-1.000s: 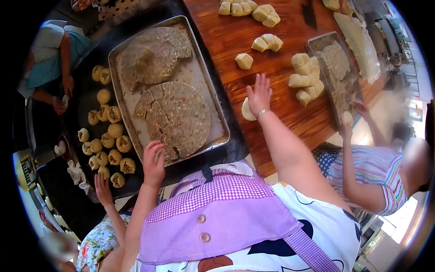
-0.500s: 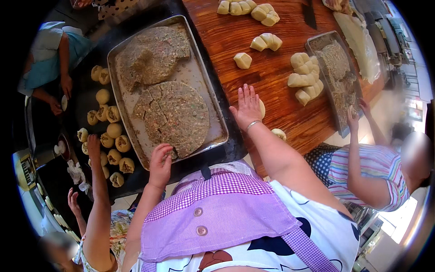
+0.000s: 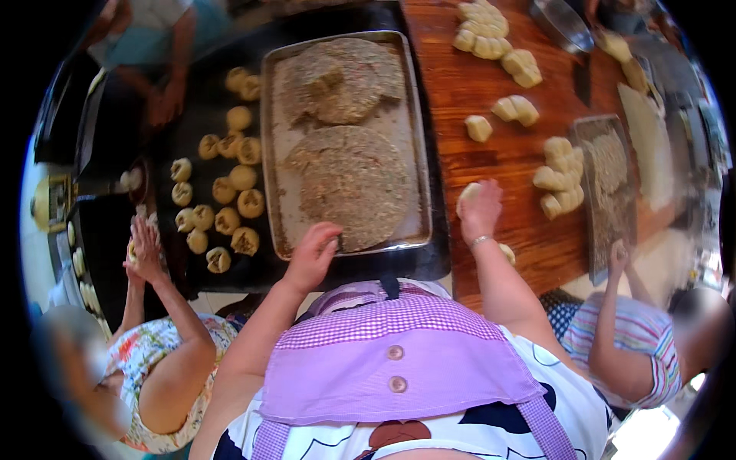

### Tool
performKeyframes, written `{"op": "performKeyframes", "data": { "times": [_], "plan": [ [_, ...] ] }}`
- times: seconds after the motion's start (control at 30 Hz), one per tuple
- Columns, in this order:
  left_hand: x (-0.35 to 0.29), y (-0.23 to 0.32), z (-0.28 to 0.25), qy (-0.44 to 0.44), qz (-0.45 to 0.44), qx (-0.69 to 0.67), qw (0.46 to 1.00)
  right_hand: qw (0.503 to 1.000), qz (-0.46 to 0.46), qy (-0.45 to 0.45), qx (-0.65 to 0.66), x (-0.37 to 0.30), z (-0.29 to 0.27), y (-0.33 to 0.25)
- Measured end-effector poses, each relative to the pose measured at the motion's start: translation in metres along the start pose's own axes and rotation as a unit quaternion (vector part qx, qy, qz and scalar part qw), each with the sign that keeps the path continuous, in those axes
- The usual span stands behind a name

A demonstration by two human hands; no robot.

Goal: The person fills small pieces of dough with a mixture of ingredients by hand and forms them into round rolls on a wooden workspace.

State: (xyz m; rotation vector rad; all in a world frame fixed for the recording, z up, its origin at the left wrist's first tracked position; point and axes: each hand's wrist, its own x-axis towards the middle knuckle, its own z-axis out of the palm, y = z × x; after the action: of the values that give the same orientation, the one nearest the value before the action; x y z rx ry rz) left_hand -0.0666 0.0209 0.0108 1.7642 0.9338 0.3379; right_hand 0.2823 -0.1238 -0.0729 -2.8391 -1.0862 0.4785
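My left hand is at the near rim of a large metal tray. Its fingers are curled together beside the closest edge of a flattened round of speckled filling; whatever they pinch is too small to make out. A second, broken mound of filling lies farther back in that tray. My right hand rests on the wooden table, fingers stretched out and slightly blurred. A pale dough disc shows at its thumb side, partly covered by the hand. Another dough piece lies beside my right wrist.
Several filled buns sit on the black surface left of the tray. Cut dough pieces are spread over the wood, with a narrower filling tray at right. Co-workers stand on both sides; one presses their hands together.
The view has turned, so the tray appears farther right and straighter. My right hand's position has shifted over the dough disc, which now shows on its left. My left hand remains by the filling.
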Motion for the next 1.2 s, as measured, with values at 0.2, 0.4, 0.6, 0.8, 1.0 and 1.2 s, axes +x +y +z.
{"op": "performKeyframes", "data": {
  "times": [0.2,0.4,0.6,0.8,1.0,1.2],
  "plan": [
    [-0.010,-0.009,-0.014,0.052,-0.038,-0.046,0.997,0.909,0.229,0.118,0.327,0.006,0.035,0.046],
    [-0.021,-0.054,-0.014,0.093,-0.063,-0.162,0.980,0.784,0.184,0.029,0.592,0.018,0.003,0.018],
    [-0.019,-0.060,-0.007,0.118,-0.207,-0.520,0.820,0.692,0.059,-0.225,0.683,-0.053,-0.063,-0.143],
    [-0.032,-0.050,-0.037,-0.002,-0.141,-0.829,0.542,0.752,-0.181,-0.413,0.481,-0.083,-0.040,-0.249],
    [-0.078,-0.079,-0.084,0.062,-0.087,-0.812,0.574,0.861,-0.489,-0.037,0.138,-0.005,0.012,-0.315],
    [-0.099,-0.088,-0.084,0.118,-0.101,-0.820,0.550,0.856,-0.476,-0.062,-0.193,0.019,0.034,-0.374]
  ]
}}
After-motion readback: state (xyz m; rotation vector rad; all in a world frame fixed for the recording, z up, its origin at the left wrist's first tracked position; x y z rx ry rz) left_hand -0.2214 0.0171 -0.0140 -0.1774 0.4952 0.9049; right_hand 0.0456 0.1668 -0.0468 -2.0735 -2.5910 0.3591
